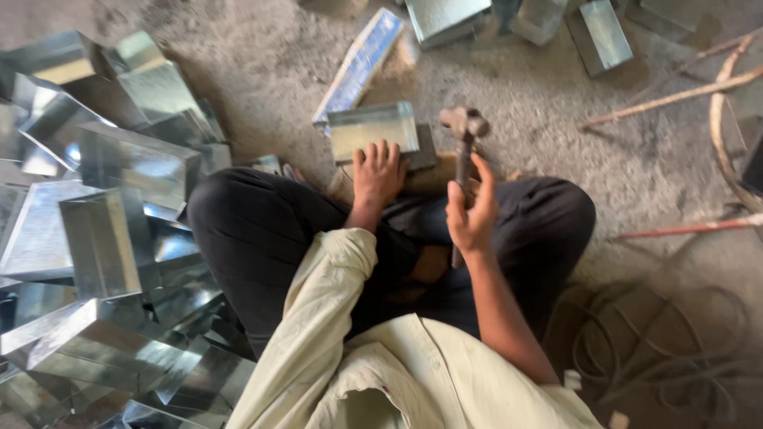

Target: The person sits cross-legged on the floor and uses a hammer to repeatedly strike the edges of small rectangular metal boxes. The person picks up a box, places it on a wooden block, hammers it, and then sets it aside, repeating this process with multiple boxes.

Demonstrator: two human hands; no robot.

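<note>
A person sits cross-legged on a dusty concrete floor (262,71), seen from above, in dark trousers and a pale shirt with rolled sleeves. Along the floor's left edge lies a heap of folded sheet-metal boxes (103,230), shiny silver, with sharp creases, tipped at all angles and overlapping one another. In front of the person's knees, near the middle of the floor, is the sheet-metal piece (372,129) being worked on: a small rectangular box shape of bright galvanised metal with a mottled, reflective face, resting on a dark block (425,149). The left hand (377,173) lies flat on the near edge of this piece, fingers spread and pressing down, not wrapped around anything. Just to its right, the right hand (471,213) closes around the handle of a hammer (464,139), the forefinger stretched up along the shaft; the rusty brown hammer head is raised above the block, just beside the piece's right end. Behind the piece a long flat strip of metal (362,62) lies at a slant. Towards the floor's far edge sit more silver boxes (602,36). At the right edge lie thin rods and sticks (675,97), and near the bottom right corner a loose coil of dark wire (660,349).
</note>
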